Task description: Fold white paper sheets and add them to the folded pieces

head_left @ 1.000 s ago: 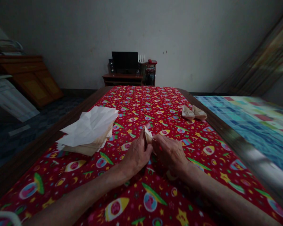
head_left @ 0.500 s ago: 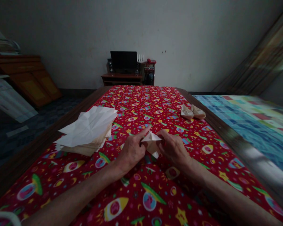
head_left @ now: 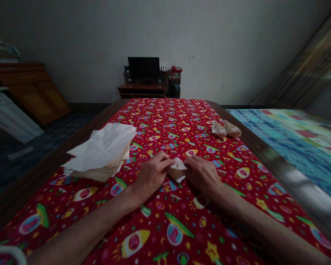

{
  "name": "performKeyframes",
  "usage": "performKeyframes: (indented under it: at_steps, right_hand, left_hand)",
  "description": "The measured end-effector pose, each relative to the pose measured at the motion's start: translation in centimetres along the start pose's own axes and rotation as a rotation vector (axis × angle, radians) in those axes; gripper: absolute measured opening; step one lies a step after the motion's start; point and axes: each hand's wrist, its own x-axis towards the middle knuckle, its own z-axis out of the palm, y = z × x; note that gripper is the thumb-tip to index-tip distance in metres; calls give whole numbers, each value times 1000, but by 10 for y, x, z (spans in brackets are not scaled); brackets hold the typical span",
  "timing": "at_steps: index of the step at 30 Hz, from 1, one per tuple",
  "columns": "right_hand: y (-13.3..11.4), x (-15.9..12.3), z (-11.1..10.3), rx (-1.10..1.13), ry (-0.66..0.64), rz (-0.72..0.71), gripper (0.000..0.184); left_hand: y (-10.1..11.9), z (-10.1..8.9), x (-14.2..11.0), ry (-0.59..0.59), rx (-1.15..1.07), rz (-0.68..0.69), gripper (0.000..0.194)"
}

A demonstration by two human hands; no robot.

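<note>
White curved object, partly in view (head_left: 9, 254): near left corner; identity cannot be told.

Red cloth, printed with rockets, stars and planets (head_left: 182, 228): laid over a long table with dark wooden edges (head_left: 260, 151).

Left hand (head_left: 151, 175): near middle of the cloth; grip closed, thumb and forefinger pinching the left corner of a small folded paper.

Right hand (head_left: 205, 175): facing the left; grip closed at the paper's right corner, fingers curled, the exact contact partly hidden.

Folded paper, white and tan, one item (head_left: 178, 171): between the two hands, low over the cloth; a pale peak on the far side, a point toward the near side.

Paper stack, creased sheets, white above tan (head_left: 102, 149): left of the hands, edges uneven, well apart from the folded paper.

Folded paper shapes, two, tan and white (head_left: 231, 129): far right of the hands, side by side near the table's right edge.

Bed with blue patchwork cover (head_left: 276, 136): right of the table.

Wooden cabinet (head_left: 33, 90): far left.

Brown stand (head_left: 140, 88): beyond the table's far end, bearing a black monitor (head_left: 143, 67).

Red telephone (head_left: 177, 69): right of the monitor.
</note>
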Motion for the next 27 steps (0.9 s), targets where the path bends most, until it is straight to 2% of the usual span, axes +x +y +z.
performKeyframes:
  at_steps: [3, 6, 11, 23, 27]
  right_hand:
    - [-3, 0, -3, -111, -63, -23, 13]
    - [-5, -3, -8, -169, -102, -89, 12]
    - [-2, -8, -9, -134, -96, -191, 12]
    - [-6, -2, -9, -153, -149, -192, 9]
    - [-4, -3, -7, -128, -164, -193, 10]
  left_hand:
    - [-4, 1, -4, -25, 18, 106, 24]
    - [-7, -1, -7, -55, 29, 158, 24]
    - [-5, -6, -5, -149, 108, 132, 29]
    - [2, -13, 11, -386, 374, 172, 37]
    - [2, -13, 13, -403, 412, 170, 36]
